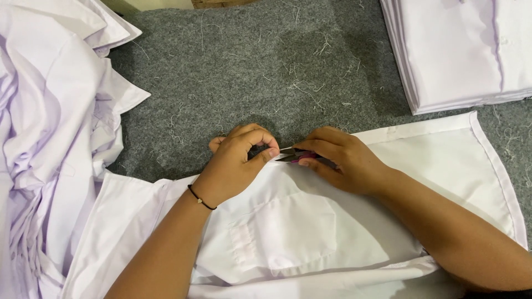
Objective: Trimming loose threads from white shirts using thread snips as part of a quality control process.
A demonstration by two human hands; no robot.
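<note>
On the grey felt table (249, 61), the left hand (235, 163) pinches the far edge of the soft, limp white shirt (310, 227), best gripped along that edge, while the right hand (343, 160) closes around small snips (296, 156).

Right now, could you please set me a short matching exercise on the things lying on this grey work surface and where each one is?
Things:
1. crumpled shirts
2. folded stack
3. thread snips
4. chest pocket

Places:
A. far right corner
B. in the right hand
C. heaped along the left edge
D. below the left hand

Pairs: 1-C, 2-A, 3-B, 4-D
</note>
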